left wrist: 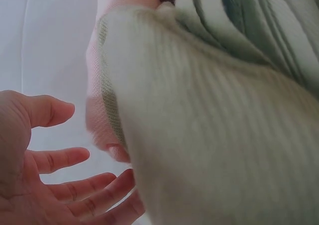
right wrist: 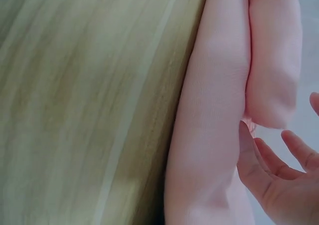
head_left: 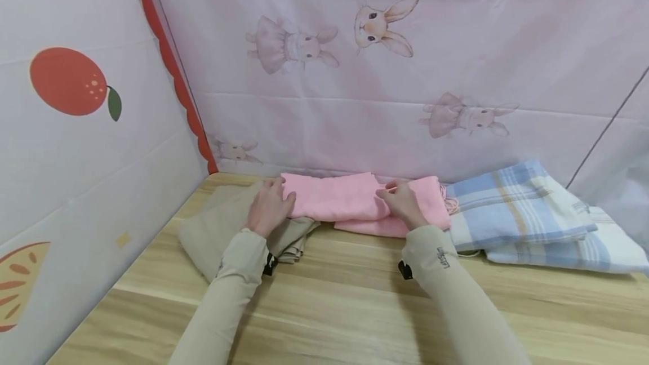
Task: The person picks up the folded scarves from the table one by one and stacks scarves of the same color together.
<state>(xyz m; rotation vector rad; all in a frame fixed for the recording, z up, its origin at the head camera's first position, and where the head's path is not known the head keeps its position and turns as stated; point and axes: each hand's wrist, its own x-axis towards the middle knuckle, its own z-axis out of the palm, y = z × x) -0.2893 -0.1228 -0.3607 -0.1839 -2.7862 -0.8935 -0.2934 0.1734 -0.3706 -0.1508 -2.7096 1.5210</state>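
A folded pink scarf (head_left: 334, 197) lies in two stacked parts by the back wall, the upper one shifted left; strings of fringe show at its right end. My left hand (head_left: 267, 208) is over the folded beige scarf (head_left: 203, 228), its fingers by the pink scarf's left end. In the left wrist view, the left hand's fingers (left wrist: 75, 191) are spread and loosely bent beside both cloths. At the upper pink part's right end is my right hand (head_left: 404, 206). The right wrist view shows its thumb (right wrist: 251, 167) against the lower pink part (right wrist: 212, 105), the other fingers apart and loosely bent.
On the right, a folded blue and white plaid scarf (head_left: 517, 207) lies against the pink fringe. A wooden table (head_left: 334, 308) carries all the cloths. Behind it hangs a rabbit-print sheet (head_left: 324, 128); a fruit-print sheet (head_left: 101, 185) stands along the left.
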